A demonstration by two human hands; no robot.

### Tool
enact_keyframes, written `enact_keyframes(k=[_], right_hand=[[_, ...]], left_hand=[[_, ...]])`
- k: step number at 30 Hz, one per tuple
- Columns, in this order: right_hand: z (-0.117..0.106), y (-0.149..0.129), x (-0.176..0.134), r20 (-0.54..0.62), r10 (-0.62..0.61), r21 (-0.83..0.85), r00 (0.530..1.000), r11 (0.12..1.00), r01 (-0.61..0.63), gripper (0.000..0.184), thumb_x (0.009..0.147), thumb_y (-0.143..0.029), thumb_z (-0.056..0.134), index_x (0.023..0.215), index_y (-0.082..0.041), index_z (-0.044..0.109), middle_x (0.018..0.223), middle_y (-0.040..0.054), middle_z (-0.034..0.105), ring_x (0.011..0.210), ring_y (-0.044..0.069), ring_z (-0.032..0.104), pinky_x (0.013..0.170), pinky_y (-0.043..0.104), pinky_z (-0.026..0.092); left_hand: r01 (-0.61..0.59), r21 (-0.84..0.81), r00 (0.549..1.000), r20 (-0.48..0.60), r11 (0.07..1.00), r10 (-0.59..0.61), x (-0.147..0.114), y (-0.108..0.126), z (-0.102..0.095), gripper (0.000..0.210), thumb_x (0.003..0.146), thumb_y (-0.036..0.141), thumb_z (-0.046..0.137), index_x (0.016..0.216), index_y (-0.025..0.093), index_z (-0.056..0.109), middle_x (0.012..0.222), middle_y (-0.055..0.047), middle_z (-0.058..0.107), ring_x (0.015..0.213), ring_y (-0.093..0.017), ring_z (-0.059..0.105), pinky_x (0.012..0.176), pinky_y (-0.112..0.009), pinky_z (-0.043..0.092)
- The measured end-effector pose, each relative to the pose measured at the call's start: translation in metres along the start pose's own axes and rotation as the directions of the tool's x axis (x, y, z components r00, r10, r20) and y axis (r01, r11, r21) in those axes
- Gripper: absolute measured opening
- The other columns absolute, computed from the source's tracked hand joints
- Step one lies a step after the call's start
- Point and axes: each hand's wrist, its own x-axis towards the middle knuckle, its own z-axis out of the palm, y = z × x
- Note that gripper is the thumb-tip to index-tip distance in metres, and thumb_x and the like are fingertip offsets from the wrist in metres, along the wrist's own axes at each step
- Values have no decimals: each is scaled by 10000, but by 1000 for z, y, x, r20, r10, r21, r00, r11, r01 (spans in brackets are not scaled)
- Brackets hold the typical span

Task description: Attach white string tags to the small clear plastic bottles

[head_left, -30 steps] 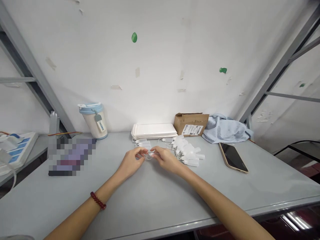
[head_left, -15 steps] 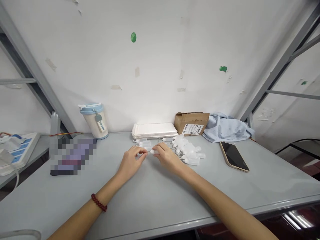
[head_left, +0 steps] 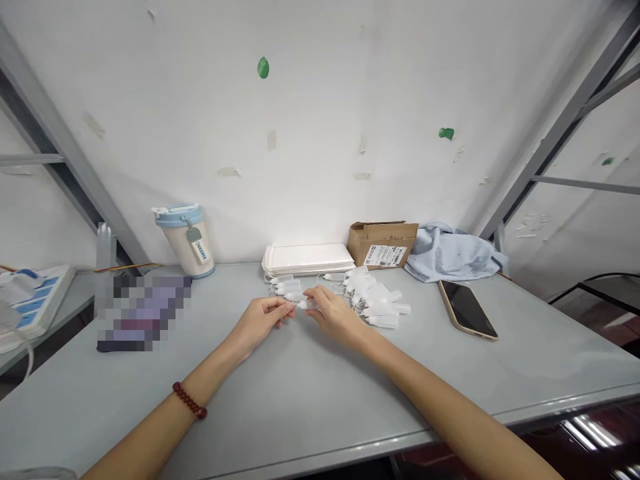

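In the middle of the grey table [head_left: 310, 387], my right hand [head_left: 333, 317] grips a small translucent squeeze bottle [head_left: 309, 305], its pointed white tip facing left. Just left of that tip is my left hand [head_left: 265, 323], thumb and forefinger pinched together. Whatever sits in this pinch is too small to make out. Behind the hands lie several similar bottles [head_left: 288, 287] in a short row. A looser pile of squeeze bottles [head_left: 373, 297], with thin wire-like loops among them, spreads to the right of my right hand.
Against the wall stand a stack of white flat packs [head_left: 307, 257], an opened cardboard box [head_left: 383, 247] and a crumpled blue cloth [head_left: 450, 257]. A phone [head_left: 469, 310] lies on the right. On the left are a lidded cup [head_left: 185, 243] and a pixelated item [head_left: 150, 313].
My left hand has drawn slightly left, away from the bottle's tip, which now shows more clearly. My right hand keeps its hold in nearly the same place. The view has shifted a little.
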Motion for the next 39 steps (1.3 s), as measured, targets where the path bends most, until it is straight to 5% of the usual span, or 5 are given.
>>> enact_keyframes(k=[7, 17, 24, 30, 39], right_hand=[[0, -2, -1, 84, 100, 79, 991, 991, -107, 335, 836, -130, 518, 1157, -171, 430, 1012, 124, 606, 888, 205, 607, 744, 336, 473], [-5, -4, -3, 77, 84, 114, 994, 989, -92, 379, 848, -206, 527, 1201, -156, 399, 1058, 135, 594, 951, 217, 584, 797, 358, 456], [-3, -4, -1, 87, 242, -71, 966, 969, -236, 200, 848, -212, 549, 1031, -133, 540, 981, 129, 620, 829, 205, 603, 699, 306, 454], [0, -6, -2, 94, 136, -220, 986, 969, -113, 129, 868, -186, 524, 946, -100, 580, 862, 111, 628, 808, 193, 587, 693, 270, 442], [4, -1, -6, 104, 50, -225, 993, 974, -26, 143, 887, -203, 491, 944, -99, 572, 822, 98, 618, 769, 181, 583, 681, 258, 435]], left_hand=[[-66, 80, 998, -16, 995, 67, -1, 1, 1, 283, 752, 430, 549, 685, 173, 648, 735, -33, 647, 681, -163, 541, 642, -275, 441], [0, 82, 999, -32, 997, 2, 1, 2, 1, 266, 735, 422, 554, 686, 175, 641, 739, -30, 647, 699, -169, 549, 658, -276, 426], [17, 52, 999, -45, 999, -15, 1, 1, -1, 277, 728, 425, 564, 650, 169, 632, 707, -21, 635, 656, -149, 525, 619, -258, 395], [34, 11, 999, -3, 999, -34, 0, -3, 2, 273, 726, 427, 560, 668, 166, 614, 706, -22, 628, 668, -154, 534, 643, -263, 400], [45, -26, 998, 37, 999, -44, 1, -7, 0, 246, 740, 378, 566, 630, 159, 597, 649, -5, 598, 634, -133, 498, 635, -256, 385]])
